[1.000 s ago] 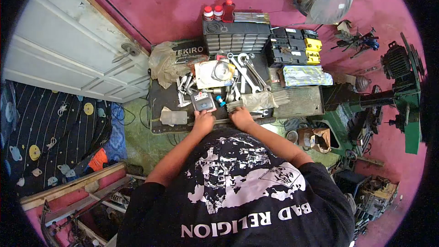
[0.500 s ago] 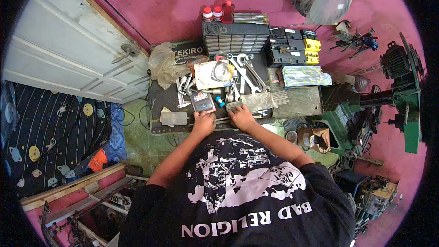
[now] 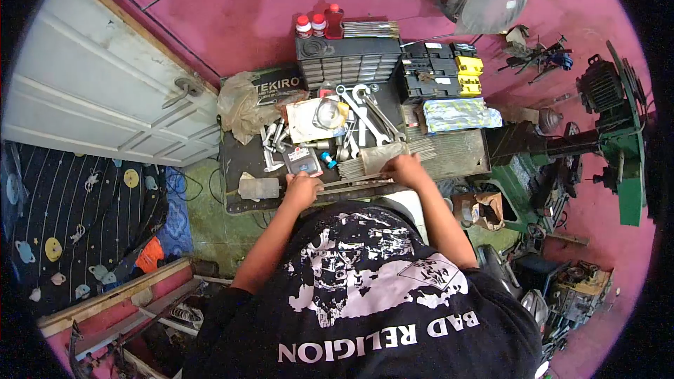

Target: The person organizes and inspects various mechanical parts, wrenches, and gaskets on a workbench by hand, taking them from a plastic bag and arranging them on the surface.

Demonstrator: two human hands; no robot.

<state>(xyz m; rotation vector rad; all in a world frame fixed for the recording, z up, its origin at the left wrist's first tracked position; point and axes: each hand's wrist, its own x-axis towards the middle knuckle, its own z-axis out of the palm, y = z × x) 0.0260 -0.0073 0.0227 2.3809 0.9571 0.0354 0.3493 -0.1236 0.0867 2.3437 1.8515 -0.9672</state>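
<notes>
My left hand (image 3: 302, 191) is at the near edge of a small dark case (image 3: 304, 163) on the bench. Its fingers are curled against that edge, and whatever they hold, if anything, is hidden. Over to the right, my right hand (image 3: 408, 170) is closed at the near side of a bundle of thin metal rods (image 3: 355, 168) in a pale wrapper (image 3: 381, 157). What lies under its fingertips is hidden. Long thin metal pieces (image 3: 347, 187) lie between the hands. A blue-and-white part (image 3: 328, 160) sits beside the case. A flat grey box (image 3: 259, 188) lies left of my left hand.
Large spanners (image 3: 367, 114), a caliper (image 3: 271, 161) and sockets crowd the bench. Behind them stand a drawer cabinet (image 3: 349, 68) and black tool cases (image 3: 425, 74). A green machine (image 3: 621, 189) stands on the right, a white door (image 3: 105, 70) on the left.
My right hand has moved right along the rod bundle, toward its wrapper. My left hand stays near the case, slightly lower. The whole view has shifted a little.
</notes>
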